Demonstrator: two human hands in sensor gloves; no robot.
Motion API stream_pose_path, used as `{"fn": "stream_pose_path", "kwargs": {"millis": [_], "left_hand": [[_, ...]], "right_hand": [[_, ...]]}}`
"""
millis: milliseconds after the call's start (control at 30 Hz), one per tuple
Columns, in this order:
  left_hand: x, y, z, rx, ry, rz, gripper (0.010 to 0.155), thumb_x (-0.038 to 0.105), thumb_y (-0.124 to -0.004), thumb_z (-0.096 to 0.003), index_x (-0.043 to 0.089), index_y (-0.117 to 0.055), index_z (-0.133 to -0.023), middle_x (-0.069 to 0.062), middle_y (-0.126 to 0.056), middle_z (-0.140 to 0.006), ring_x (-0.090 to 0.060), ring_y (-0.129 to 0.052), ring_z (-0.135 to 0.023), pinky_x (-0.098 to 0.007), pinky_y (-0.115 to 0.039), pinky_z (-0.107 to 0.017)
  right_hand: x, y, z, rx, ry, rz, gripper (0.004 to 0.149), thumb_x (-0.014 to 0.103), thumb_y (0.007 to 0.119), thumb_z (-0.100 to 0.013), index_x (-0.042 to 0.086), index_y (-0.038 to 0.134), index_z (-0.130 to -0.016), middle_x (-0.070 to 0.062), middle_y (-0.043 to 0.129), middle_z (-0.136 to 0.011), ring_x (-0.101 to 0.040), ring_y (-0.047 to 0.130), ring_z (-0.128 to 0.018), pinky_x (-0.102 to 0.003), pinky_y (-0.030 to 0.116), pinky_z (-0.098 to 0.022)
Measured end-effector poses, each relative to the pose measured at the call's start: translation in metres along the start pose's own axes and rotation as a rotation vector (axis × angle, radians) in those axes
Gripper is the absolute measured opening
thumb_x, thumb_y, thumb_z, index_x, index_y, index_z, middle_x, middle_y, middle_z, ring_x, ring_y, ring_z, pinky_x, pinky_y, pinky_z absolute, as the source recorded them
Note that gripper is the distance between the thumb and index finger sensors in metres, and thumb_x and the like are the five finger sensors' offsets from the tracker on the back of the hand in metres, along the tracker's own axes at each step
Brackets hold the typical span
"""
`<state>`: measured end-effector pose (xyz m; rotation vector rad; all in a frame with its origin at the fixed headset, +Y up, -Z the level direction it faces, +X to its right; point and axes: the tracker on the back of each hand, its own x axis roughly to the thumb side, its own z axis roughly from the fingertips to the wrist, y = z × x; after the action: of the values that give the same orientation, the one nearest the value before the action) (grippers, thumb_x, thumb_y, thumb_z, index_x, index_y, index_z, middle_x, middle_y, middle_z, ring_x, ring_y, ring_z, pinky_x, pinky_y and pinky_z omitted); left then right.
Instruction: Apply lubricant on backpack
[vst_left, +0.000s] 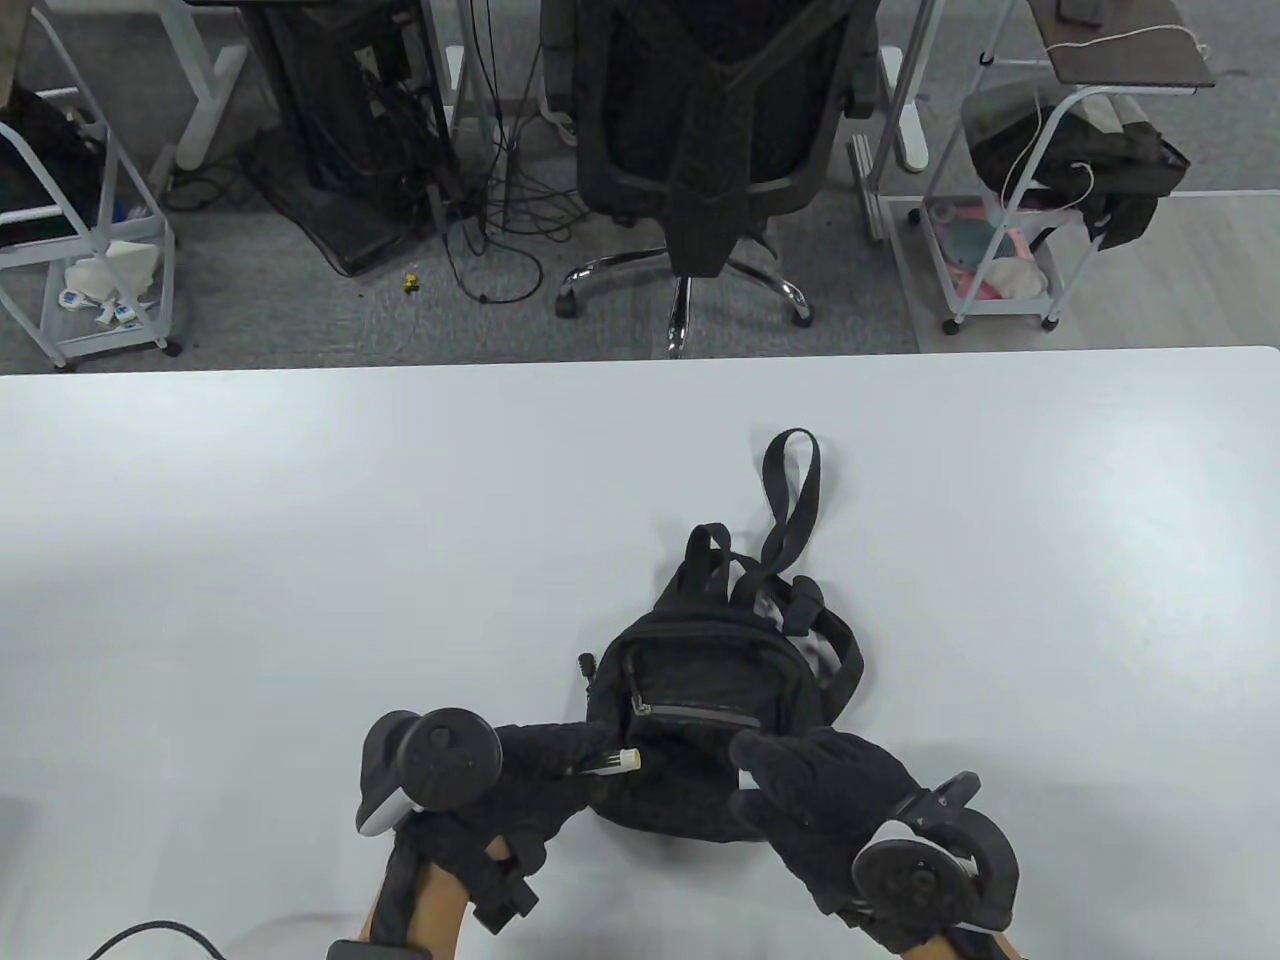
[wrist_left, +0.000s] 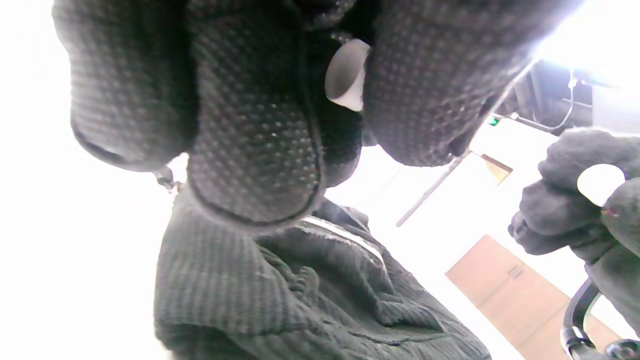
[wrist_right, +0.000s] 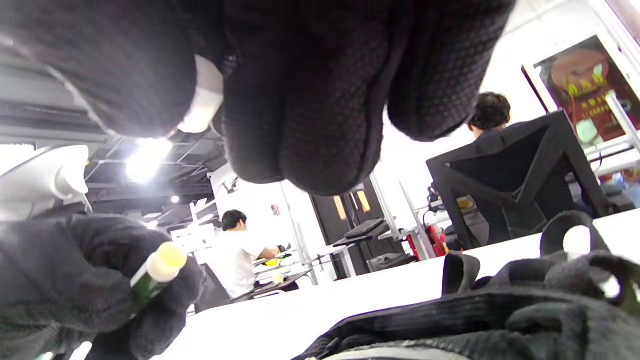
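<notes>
From the table view, a small black backpack (vst_left: 715, 700) lies flat on the white bench (vst_left: 300, 560), near its front edge, straps and top loop trailing away from the person, a grey zip line running across its front pocket. The left hand (vst_left: 530, 790) grips a stick (vst_left: 612, 763) with a pale yellow tip, which points at the pack's left side; no writing on it can be read. The right hand (vst_left: 825, 800) rests over the pack's near right corner, fingers curled around a small white piece. A black office chair (vst_left: 715, 130) and wire carts stand beyond the bench. In the left wrist view, gloved fingers (wrist_left: 250, 130) hang over the ribbed black fabric. In the right wrist view, the stick's green body and yellow tip (wrist_right: 156, 272) show in the left hand's closed grip.
</notes>
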<state>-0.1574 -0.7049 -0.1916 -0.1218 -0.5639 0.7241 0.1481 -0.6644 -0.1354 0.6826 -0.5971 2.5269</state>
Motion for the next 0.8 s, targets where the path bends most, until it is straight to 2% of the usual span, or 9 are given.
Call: {"fn": "stream_pose_path", "kwargs": {"millis": [100, 233, 400, 467, 500, 600, 700, 800], "left_hand": [[0.004, -0.006, 0.000, 0.002, 0.008, -0.060, 0.056, 0.038, -0.096, -0.0416, 0.017, -0.087, -0.092, -0.014, -0.103, -0.071, -0.031, -0.117, -0.037, -0.058, -0.098, -0.036], [0.002, -0.005, 0.006, 0.056, 0.005, -0.072, 0.054, 0.040, -0.093, -0.0433, 0.019, -0.085, -0.093, -0.015, -0.096, -0.084, -0.040, -0.113, -0.058, -0.063, -0.094, -0.041], [0.002, 0.002, 0.012, 0.164, -0.024, -0.042, 0.054, 0.048, -0.093, -0.0420, 0.019, -0.091, -0.088, -0.017, -0.085, -0.096, -0.046, -0.103, -0.072, -0.071, -0.087, -0.048], [0.004, 0.003, 0.014, 0.181, -0.034, -0.043, 0.053, 0.048, -0.093, -0.0418, 0.019, -0.093, -0.087, -0.016, -0.080, -0.098, -0.046, -0.096, -0.076, -0.074, -0.083, -0.051], [0.005, 0.004, 0.015, 0.181, -0.038, -0.055, 0.054, 0.048, -0.094, -0.0413, 0.020, -0.093, -0.087, -0.016, -0.077, -0.098, -0.046, -0.090, -0.078, -0.077, -0.077, -0.055], [0.009, 0.006, 0.017, 0.211, -0.058, -0.092, 0.053, 0.047, -0.095, -0.0403, 0.019, -0.094, -0.086, -0.009, -0.085, -0.084, -0.042, -0.085, -0.070, -0.077, -0.057, -0.067], [0.011, 0.006, 0.018, 0.233, -0.065, -0.107, 0.055, 0.048, -0.097, -0.0386, 0.016, -0.094, -0.083, -0.006, -0.093, -0.074, -0.039, -0.092, -0.064, -0.078, -0.053, -0.068], [0.011, 0.006, 0.018, 0.244, -0.052, -0.133, 0.056, 0.046, -0.100, -0.0369, 0.015, -0.093, -0.082, -0.005, -0.097, -0.074, -0.036, -0.098, -0.060, -0.078, -0.056, -0.067]], "right_hand": [[-0.002, 0.000, -0.001, 0.000, 0.018, 0.009, 0.049, 0.052, 0.091, -0.041, 0.035, 0.086, -0.087, 0.006, 0.101, -0.076, -0.013, 0.112, -0.060, -0.045, 0.089, -0.055], [-0.013, -0.004, -0.002, 0.006, 0.074, 0.088, 0.049, 0.047, 0.096, -0.040, 0.039, 0.086, -0.087, 0.006, 0.097, -0.081, -0.014, 0.109, -0.063, -0.047, 0.086, -0.057], [-0.045, -0.002, -0.007, 0.103, 0.246, 0.269, 0.046, 0.049, 0.090, -0.043, 0.038, 0.088, -0.087, 0.005, 0.096, -0.082, -0.016, 0.107, -0.065, -0.049, 0.082, -0.060], [-0.061, 0.005, -0.009, 0.186, 0.337, 0.373, 0.045, 0.049, 0.088, -0.045, 0.038, 0.087, -0.088, 0.005, 0.096, -0.081, -0.016, 0.106, -0.065, -0.049, 0.081, -0.061], [-0.070, 0.010, -0.010, 0.230, 0.375, 0.408, 0.044, 0.049, 0.087, -0.046, 0.037, 0.087, -0.089, 0.004, 0.096, -0.081, -0.016, 0.106, -0.064, -0.049, 0.080, -0.061], [-0.088, 0.024, -0.010, 0.345, 0.456, 0.436, 0.043, 0.048, 0.087, -0.046, 0.038, 0.087, -0.088, 0.004, 0.091, -0.084, -0.019, 0.099, -0.067, -0.053, 0.077, -0.063], [-0.099, 0.035, -0.010, 0.415, 0.513, 0.498, 0.047, 0.046, 0.090, -0.045, 0.037, 0.083, -0.091, 0.002, 0.085, -0.089, -0.020, 0.096, -0.072, -0.054, 0.074, -0.065], [-0.104, 0.039, -0.012, 0.414, 0.554, 0.562, 0.051, 0.044, 0.095, -0.043, 0.038, 0.079, -0.091, 0.003, 0.086, -0.089, -0.019, 0.097, -0.072, -0.053, 0.075, -0.064]]}}
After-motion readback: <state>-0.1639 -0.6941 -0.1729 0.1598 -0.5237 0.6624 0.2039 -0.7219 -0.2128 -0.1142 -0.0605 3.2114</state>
